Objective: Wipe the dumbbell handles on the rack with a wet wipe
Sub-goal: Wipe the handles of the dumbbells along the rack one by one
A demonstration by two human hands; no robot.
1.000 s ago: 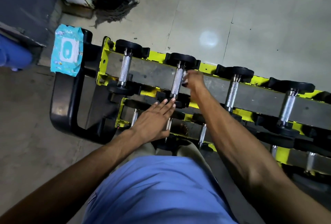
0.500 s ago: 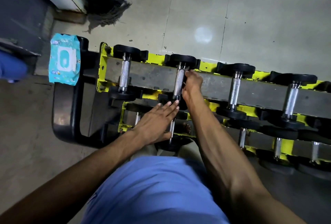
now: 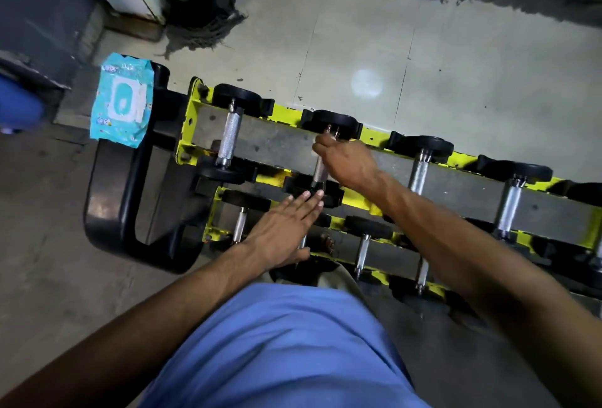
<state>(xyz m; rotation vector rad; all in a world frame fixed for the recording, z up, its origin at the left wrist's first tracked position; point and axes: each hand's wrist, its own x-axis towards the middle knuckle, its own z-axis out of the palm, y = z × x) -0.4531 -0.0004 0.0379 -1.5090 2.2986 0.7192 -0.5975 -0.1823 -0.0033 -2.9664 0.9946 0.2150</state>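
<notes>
On the top tier of the rack [image 3: 280, 143], the right hand [image 3: 350, 161] curls round the far end of the second dumbbell handle [image 3: 320, 173], a pale scrap at its fingertips probably the wet wipe [image 3: 329, 137], while the left hand [image 3: 280, 228] lies flat, fingers straight, by that dumbbell's near plate [image 3: 334, 197], seemingly to steady it. Beside the rack's left end the blue wipe pack [image 3: 122, 104] rests within reach, flap apparently shut; both tiers hold dumbbells [image 3: 420, 176].

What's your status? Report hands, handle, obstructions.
Right hand gripping second top-row handle, far end. Left hand flat, fingers straight, resting on rack below. Nothing blocking; wipe pack lies off to the left.
</notes>
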